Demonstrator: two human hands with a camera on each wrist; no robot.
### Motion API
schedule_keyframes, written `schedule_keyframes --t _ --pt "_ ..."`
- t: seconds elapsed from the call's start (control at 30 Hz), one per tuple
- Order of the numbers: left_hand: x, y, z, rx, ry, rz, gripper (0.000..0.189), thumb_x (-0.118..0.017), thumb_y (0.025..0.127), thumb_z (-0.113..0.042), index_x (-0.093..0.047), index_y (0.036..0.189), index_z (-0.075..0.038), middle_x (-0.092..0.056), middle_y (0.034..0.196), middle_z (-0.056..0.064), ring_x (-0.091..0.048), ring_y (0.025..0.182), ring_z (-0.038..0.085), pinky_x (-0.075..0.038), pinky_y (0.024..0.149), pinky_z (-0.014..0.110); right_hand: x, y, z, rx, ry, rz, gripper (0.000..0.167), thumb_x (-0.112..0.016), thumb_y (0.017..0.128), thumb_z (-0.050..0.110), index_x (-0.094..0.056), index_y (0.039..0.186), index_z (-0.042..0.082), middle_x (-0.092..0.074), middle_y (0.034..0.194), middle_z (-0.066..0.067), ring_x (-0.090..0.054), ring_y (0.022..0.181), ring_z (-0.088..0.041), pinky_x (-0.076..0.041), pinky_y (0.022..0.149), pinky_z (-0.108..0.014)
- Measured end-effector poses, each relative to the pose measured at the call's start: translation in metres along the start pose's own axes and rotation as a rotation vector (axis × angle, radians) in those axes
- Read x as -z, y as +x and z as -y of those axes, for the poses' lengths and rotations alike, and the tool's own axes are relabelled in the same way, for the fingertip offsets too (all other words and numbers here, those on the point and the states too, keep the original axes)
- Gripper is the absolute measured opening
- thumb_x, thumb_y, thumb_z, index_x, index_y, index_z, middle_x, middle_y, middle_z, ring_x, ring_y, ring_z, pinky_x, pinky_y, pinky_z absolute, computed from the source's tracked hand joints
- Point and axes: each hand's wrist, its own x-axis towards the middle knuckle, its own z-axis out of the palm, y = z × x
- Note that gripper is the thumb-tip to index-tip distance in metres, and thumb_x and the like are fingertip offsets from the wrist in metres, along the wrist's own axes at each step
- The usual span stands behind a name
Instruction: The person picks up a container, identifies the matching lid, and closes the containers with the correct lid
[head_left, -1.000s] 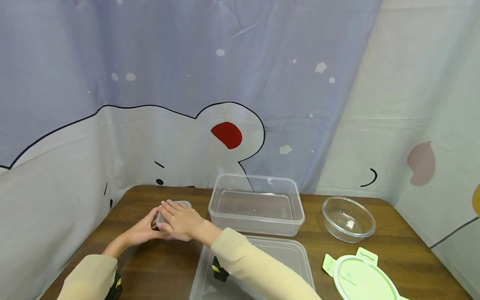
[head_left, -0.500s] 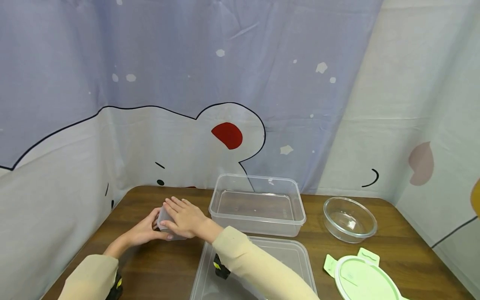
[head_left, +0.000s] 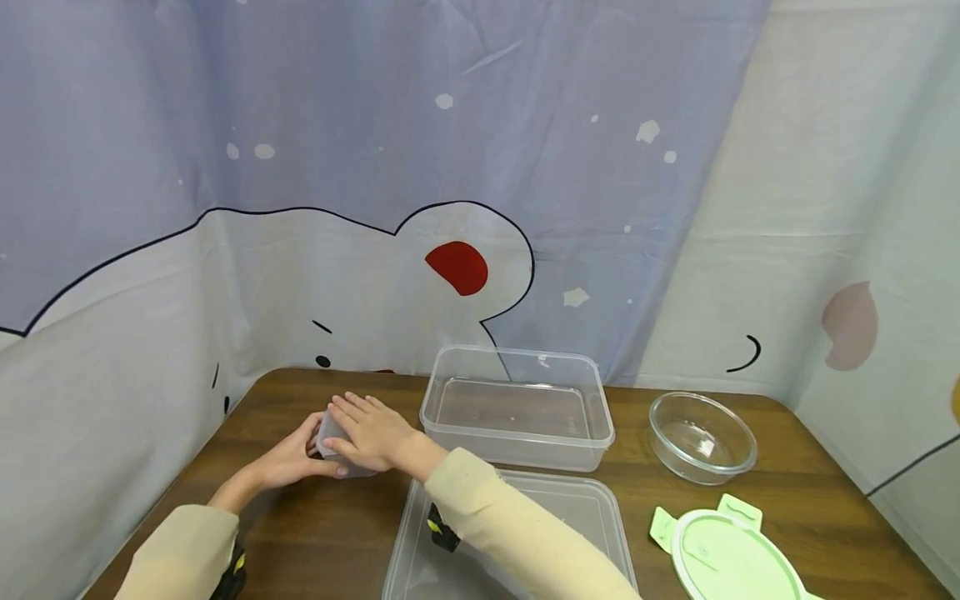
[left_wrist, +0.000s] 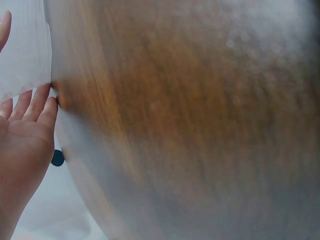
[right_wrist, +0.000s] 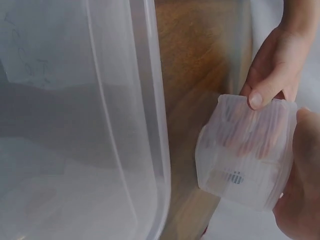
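Over the left part of the table, both hands are at a small translucent plastic container (head_left: 330, 428). My left hand (head_left: 288, 458) grips it from the left, with the thumb on its near side and the fingers round behind. My right hand (head_left: 377, 435) lies with straight fingers across its upper right face, covering much of it. In the right wrist view the container (right_wrist: 235, 160) appears tilted, with a small dark printed mark on its wall. The left thumb (right_wrist: 262, 94) presses its rim there, and the left fingers show blurred through the plastic.
A large clear rectangular box (head_left: 517, 454) stands at the back middle. Its flat, clear-looking lid (head_left: 570, 517) lies in front, under the right forearm. To the right are a round glass bowl (head_left: 697, 468) and a green clip lid (head_left: 738, 554). A printed curtain hangs behind the table.
The small container has tilted, its covered face turning to the right. My right hand has shifted slightly up and right with it, while the left keeps its grip.
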Motion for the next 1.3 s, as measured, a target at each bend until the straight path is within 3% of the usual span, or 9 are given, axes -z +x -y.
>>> schedule_keyframes --t 0.2,0.33,0.57,0.77,1.3 --pt "0.0003 0.0003 0.0015 -0.002 0.0 0.005 0.088 -0.076 0.082 -0.019 -0.015 0.142 0.004 -0.036 0.143 0.03 -0.05 0.123 0.027 -0.05 0.09 0.023 0.0032 -0.0018 0.0001 0.006 0.001 0.016 0.064 -0.016 0.102 0.055 -0.017 0.155 0.02 -0.015 0.161 0.007 -0.013 0.149 -0.01 -0.015 0.122 -0.026" --pt "0.0002 0.0003 0.0022 -0.008 -0.004 0.005 0.088 -0.075 0.082 -0.019 -0.015 0.142 0.004 -0.034 0.143 0.03 -0.048 0.126 0.035 -0.05 0.091 0.024 0.0007 -0.001 -0.0004 0.007 0.016 0.004 0.063 -0.016 0.102 0.055 -0.017 0.155 0.02 -0.015 0.161 0.007 -0.012 0.149 -0.01 -0.015 0.122 -0.028" --pt "-0.0002 0.0001 0.0017 -0.004 -0.012 0.005 0.088 -0.075 0.082 -0.018 -0.015 0.142 0.003 -0.034 0.143 0.031 -0.049 0.125 0.031 -0.05 0.09 0.021 0.0021 -0.0025 -0.001 0.021 0.031 0.004 0.063 -0.017 0.103 0.052 -0.017 0.155 0.016 -0.016 0.162 0.004 -0.012 0.15 -0.013 -0.016 0.122 -0.031" --pt "0.0002 0.0012 0.0003 -0.003 0.003 0.0 0.088 -0.075 0.082 -0.02 -0.016 0.143 0.003 -0.031 0.145 0.03 -0.043 0.13 0.042 -0.049 0.092 0.025 0.0064 -0.002 -0.0006 0.017 -0.002 0.017 0.063 -0.016 0.103 0.052 -0.018 0.155 0.017 -0.017 0.162 0.004 -0.014 0.15 -0.013 -0.017 0.122 -0.031" --pt "0.0 0.0 0.0035 0.001 -0.004 0.0 0.09 -0.075 0.083 -0.02 -0.013 0.144 0.004 -0.029 0.146 0.031 -0.041 0.131 0.042 -0.049 0.093 0.026 0.0061 -0.0038 0.0004 0.008 0.1 0.027 0.062 -0.017 0.103 0.051 -0.016 0.155 0.017 -0.013 0.162 0.005 -0.009 0.15 -0.015 -0.012 0.123 -0.032"
